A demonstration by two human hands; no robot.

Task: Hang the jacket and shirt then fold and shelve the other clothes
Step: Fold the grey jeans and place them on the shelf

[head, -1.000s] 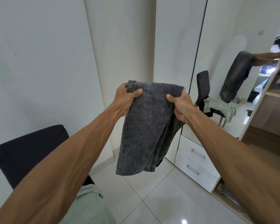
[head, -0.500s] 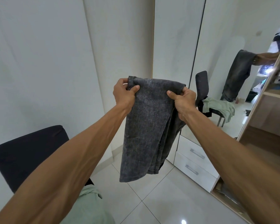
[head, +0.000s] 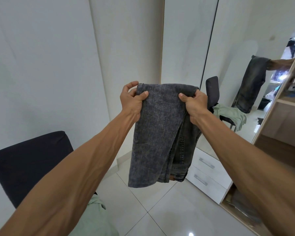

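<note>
Charcoal denim hangs in mid-air at arm's length: a pair of jeans (head: 153,133), doubled over along its top edge and held up before the corner of a white wall. The left hand (head: 131,99) pinches the top left corner, thumb flat on the front of the cloth and fingers curled behind it. The right hand (head: 194,103) grips the top right corner the same way, thumb on the front, fingers wrapped round the bunched layers. The jeans hang free below both hands, well above the tiled floor (head: 177,212) and touching nothing else; the inner layer shows at the right with its seam stitching and a pocket.

At lower left stands a black chair (head: 29,164) with a pale green garment (head: 95,217) on its seat, partly hidden by the left forearm. To the right a mirrored wardrobe door (head: 242,40) reflects the jeans, an arm and the chair (green cloth and all). Beneath it sit two white drawers (head: 209,174) with metal handles. Open wooden shelves (head: 289,102) stand at the far right; the small things on the upper one are too blurred to name.
</note>
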